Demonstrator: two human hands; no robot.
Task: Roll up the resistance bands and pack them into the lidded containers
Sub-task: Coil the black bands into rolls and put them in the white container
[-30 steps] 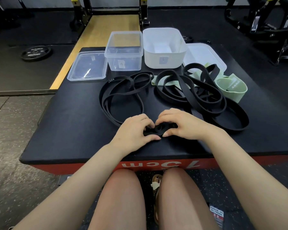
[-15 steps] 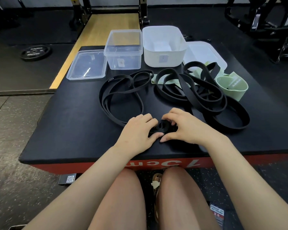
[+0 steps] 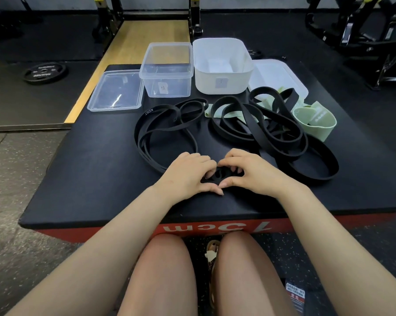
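Observation:
Near the front edge of the black platform (image 3: 89, 179), my left hand (image 3: 187, 176) and my right hand (image 3: 249, 172) both curl round a small coil at the end of a thin black band (image 3: 146, 142); its loose loops trail away to the back left. A heap of wider black bands (image 3: 260, 126) lies to the right, over pale green bands (image 3: 315, 119). At the back stand an open clear container (image 3: 167, 69) and an open white container (image 3: 222, 67).
A clear lid (image 3: 117, 92) lies left of the clear container, and a white lid (image 3: 276, 76) lies behind the band heap. A weight plate (image 3: 45, 71) rests on the floor at the left. Rack frames stand behind. My knees are below the platform's red front.
My fingers have kept working the small black coil, which sits between both hands as before. The view has shifted slightly; the other bands and containers have not moved.

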